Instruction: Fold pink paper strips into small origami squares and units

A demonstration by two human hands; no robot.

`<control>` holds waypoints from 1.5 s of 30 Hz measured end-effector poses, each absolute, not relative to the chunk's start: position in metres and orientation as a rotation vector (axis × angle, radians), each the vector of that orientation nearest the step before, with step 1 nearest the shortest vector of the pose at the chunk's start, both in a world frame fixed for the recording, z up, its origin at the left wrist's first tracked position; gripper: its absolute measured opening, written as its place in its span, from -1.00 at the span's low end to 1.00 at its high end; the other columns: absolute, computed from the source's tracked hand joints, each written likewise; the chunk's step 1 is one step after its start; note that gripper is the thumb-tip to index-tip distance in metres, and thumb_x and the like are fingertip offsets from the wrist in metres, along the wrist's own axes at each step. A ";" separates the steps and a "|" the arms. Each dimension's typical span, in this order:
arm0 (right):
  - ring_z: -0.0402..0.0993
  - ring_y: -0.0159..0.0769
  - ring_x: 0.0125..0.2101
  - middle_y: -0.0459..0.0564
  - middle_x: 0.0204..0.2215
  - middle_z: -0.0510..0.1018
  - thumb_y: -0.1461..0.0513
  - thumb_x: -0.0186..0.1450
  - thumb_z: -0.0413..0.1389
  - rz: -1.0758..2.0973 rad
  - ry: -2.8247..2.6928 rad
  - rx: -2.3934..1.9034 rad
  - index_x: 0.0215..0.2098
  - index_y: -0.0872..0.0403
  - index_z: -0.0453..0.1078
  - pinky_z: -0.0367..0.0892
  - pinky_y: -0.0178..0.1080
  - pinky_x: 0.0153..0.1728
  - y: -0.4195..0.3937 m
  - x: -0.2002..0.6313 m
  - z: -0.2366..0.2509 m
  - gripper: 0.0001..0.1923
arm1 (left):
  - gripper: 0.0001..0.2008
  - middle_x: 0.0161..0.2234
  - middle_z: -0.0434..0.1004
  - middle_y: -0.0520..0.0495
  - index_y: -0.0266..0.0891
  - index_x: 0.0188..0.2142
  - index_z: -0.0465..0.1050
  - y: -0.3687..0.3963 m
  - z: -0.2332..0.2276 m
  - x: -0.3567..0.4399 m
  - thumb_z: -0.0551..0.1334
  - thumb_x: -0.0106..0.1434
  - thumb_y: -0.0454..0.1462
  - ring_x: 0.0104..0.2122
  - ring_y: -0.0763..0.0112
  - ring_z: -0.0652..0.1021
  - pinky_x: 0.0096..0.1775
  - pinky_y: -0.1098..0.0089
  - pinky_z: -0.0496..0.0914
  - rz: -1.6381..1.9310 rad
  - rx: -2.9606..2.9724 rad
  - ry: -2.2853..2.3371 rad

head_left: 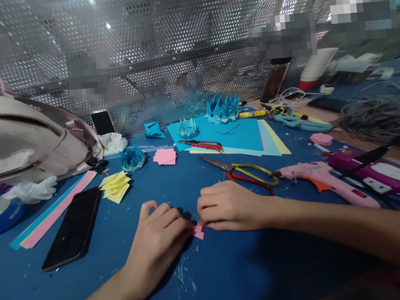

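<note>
Both hands met over a scrap of pink paper on the blue worktop.

The left hand [158, 230] lay palm down, fingers curled, its grip pressed together on the small pink paper piece [199, 231], which lay flat on the worktop [232, 278] between the two hands; the right hand [228, 207] came in from the right with forearm low, knuckles up, fingers folded and pinching the same piece at its other edge. Just behind the right hand lay yellow-handled scissors [247, 170] and a pink glue gun [323, 181]. At far left a beige handbag [27, 137] lay with its zip open; what it held could not be made out. A black phone [74, 228] lay face up left of the left hand, near yellow folded papers [115, 185].
</note>
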State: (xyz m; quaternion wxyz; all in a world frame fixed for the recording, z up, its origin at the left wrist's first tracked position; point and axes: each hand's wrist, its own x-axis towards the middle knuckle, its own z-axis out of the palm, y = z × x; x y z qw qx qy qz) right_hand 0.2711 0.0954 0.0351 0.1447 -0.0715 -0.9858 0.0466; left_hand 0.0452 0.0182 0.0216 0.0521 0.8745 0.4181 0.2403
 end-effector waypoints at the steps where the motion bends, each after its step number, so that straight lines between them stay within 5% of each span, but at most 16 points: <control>1: 0.30 -0.32 -0.33 -0.06 -0.28 0.53 0.20 0.43 0.00 0.089 -2.846 -0.197 -0.25 0.06 0.45 0.13 -0.26 -0.36 0.095 0.272 0.036 -0.79 | -0.85 -0.41 0.50 0.07 -0.13 -0.27 0.47 0.018 0.021 0.044 0.13 0.41 -0.31 -0.36 0.37 0.41 -0.11 0.22 0.06 0.724 2.681 1.265; 20: 0.28 -0.30 -0.31 -0.06 -0.30 0.53 0.22 0.46 -0.08 -0.095 -2.942 0.019 -0.21 0.05 0.47 0.00 -0.20 -0.44 0.099 0.272 0.043 -0.72 | -0.69 -0.37 0.50 0.02 -0.19 -0.22 0.48 0.009 0.025 0.041 -0.04 0.48 -0.37 -0.36 0.37 0.37 -0.05 0.18 0.08 0.621 2.958 1.145; 33: 0.20 -0.29 -0.37 -0.07 -0.51 0.45 0.26 0.35 0.06 -0.001 -3.063 -0.192 -0.57 0.11 0.38 -0.03 -0.19 -0.41 0.089 0.273 0.069 -0.68 | -0.65 -0.19 0.54 -0.04 -0.11 -0.15 0.51 0.003 0.019 0.031 0.02 0.35 -0.49 -0.24 0.27 0.41 -0.11 0.16 0.10 0.778 2.731 1.198; 37: 0.25 -0.28 -0.33 -0.03 -0.39 0.49 0.16 0.41 0.05 -0.010 -2.982 -0.189 -0.39 0.11 0.43 0.00 -0.21 -0.40 0.095 0.271 0.056 -0.73 | -0.68 -0.19 0.52 -0.01 -0.11 -0.18 0.47 0.002 0.024 0.034 0.07 0.26 -0.52 -0.21 0.28 0.43 -0.10 0.18 0.11 0.712 2.551 1.234; 41: 0.32 -0.31 -0.27 -0.05 -0.31 0.50 0.14 0.41 0.08 0.334 -2.888 -0.356 -0.26 0.10 0.43 0.13 -0.27 -0.32 0.099 0.268 0.041 -0.80 | -0.87 -0.21 0.51 -0.01 -0.15 -0.18 0.38 0.007 0.028 0.039 0.17 0.31 -0.39 -0.23 0.29 0.45 -0.09 0.20 0.13 0.643 2.451 1.272; 45: 0.33 -0.35 -0.27 -0.11 -0.37 0.49 0.25 0.36 0.13 0.636 -2.756 -0.630 -0.33 0.08 0.42 0.18 -0.33 -0.31 0.095 0.264 0.035 -0.90 | -0.96 -0.29 0.50 0.04 -0.16 -0.22 0.37 0.017 0.024 0.043 0.21 0.34 -0.28 -0.29 0.32 0.45 -0.13 0.25 0.15 0.643 2.347 1.350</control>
